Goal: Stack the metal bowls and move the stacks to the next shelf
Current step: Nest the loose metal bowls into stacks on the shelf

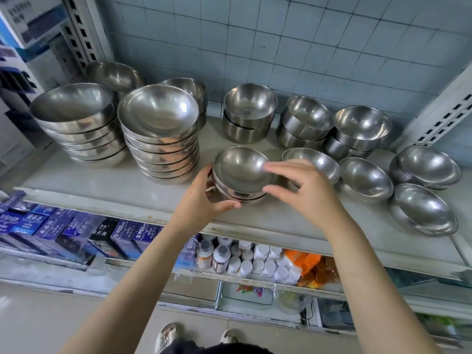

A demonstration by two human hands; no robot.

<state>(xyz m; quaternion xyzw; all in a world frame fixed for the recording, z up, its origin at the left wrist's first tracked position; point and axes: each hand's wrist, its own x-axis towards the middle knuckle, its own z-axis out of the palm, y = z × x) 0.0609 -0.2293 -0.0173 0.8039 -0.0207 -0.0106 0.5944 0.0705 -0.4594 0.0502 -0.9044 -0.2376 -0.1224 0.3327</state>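
shiny steel bowls, nested, rims gleaming

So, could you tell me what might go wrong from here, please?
The small stack, gripped by the left hand, sits near the shelf edge and could slide off. The tall stack beside it looks tilted, so a bump might topple it. The right hand, blurred, may knock the loose bowl behind it.

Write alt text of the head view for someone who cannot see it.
A person's left hand holds a short stack of metal bowls on a white shelf, the blurred right hand open beside it. Taller bowl stacks stand left, single bowls right.
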